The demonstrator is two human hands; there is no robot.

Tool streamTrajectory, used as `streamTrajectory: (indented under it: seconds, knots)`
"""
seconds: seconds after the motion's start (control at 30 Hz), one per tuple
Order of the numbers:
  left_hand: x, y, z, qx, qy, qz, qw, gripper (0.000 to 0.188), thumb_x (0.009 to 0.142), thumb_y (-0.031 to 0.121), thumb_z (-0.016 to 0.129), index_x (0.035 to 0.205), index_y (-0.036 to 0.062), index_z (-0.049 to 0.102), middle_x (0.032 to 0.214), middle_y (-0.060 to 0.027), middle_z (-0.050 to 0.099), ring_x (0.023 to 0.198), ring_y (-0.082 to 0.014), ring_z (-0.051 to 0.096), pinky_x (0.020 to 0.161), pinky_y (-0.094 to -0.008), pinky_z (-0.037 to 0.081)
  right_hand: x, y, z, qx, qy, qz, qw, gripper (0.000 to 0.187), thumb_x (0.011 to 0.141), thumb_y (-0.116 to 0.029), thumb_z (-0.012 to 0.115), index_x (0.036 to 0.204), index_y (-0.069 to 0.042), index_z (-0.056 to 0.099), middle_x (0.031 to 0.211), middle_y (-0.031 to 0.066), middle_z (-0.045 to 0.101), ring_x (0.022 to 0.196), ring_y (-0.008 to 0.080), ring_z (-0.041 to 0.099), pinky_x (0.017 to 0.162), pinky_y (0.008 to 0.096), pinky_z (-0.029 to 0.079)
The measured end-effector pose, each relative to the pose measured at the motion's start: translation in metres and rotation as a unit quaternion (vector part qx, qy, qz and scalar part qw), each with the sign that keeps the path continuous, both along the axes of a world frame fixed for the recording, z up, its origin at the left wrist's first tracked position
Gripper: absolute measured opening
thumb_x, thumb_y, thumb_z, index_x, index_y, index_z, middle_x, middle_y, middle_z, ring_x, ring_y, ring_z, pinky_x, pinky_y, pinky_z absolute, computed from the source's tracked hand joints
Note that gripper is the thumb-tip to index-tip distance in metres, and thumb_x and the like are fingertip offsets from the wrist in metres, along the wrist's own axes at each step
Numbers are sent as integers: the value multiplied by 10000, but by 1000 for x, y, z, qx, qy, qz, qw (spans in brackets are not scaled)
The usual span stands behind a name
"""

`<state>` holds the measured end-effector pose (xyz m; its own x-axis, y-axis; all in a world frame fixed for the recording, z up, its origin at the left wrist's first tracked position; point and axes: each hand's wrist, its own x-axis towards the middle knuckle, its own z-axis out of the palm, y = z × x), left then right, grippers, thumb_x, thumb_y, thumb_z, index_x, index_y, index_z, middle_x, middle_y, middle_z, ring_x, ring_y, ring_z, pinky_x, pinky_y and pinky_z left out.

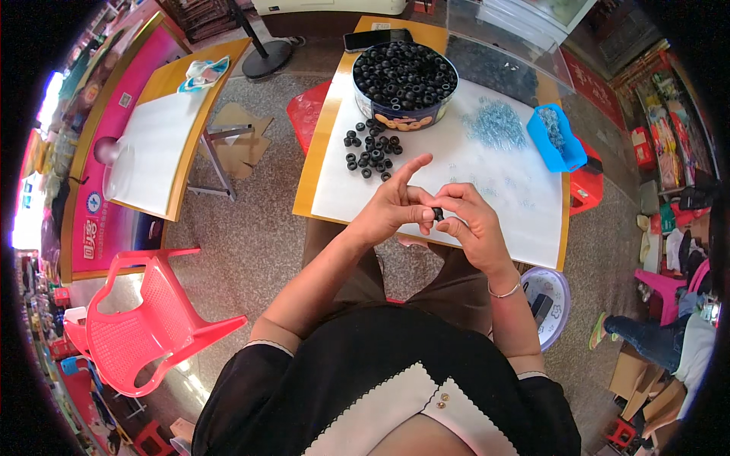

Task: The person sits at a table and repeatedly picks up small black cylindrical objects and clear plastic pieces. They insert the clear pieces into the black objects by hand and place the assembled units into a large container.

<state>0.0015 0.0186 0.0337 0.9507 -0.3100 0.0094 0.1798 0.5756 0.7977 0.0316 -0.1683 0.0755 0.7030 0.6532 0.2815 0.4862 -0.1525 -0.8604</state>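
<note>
My left hand [393, 207] and my right hand [469, 220] meet over the near edge of the white-topped table [502, 220], both pinching one small black ring [438, 213] between their fingertips. The left index finger sticks out toward the far side. Several loose black rings [370, 150] lie on the table just beyond my left hand. Behind them stands a round tin [404, 83] heaped with more black rings. A pile of small silvery metal parts [496, 123] lies to the right of the tin.
A blue tray [556, 139] with metal parts sits at the table's right edge, and a phone [377, 38] lies behind the tin. A red plastic chair [141, 315] stands at lower left, another table [163, 137] at left. Another person's leg [646, 334] shows at right.
</note>
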Motion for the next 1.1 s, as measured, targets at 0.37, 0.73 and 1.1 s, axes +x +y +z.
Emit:
streamTrajectory:
  seconds: [0.37,0.73,1.1]
  knots:
    - [-5,-15,-17,-89,56,-15,994,778,806,60,681,1413,27,196,895,-69,616,724,-134,586,673,-256,488,-13,-1,-14,1,-10,-28,1000,260,842,-57,550,1098,-13,566,1104,124,510,1012,268,515,859,335,449]
    - [-6,-30,-17,-129,124,19,984,795,788,172,725,1394,-3,241,1060,-56,575,842,-126,566,700,-246,455,-23,8,-17,45,31,-104,993,247,904,-65,463,1129,12,530,1134,139,535,904,203,580,745,282,490]
    - [-1,-41,-1,-190,118,3,975,729,822,120,686,1382,-12,239,963,-44,575,740,-106,548,663,-219,459,-21,8,-9,107,59,-123,985,188,880,-31,484,1047,20,552,1063,108,547,718,106,539,644,224,455]
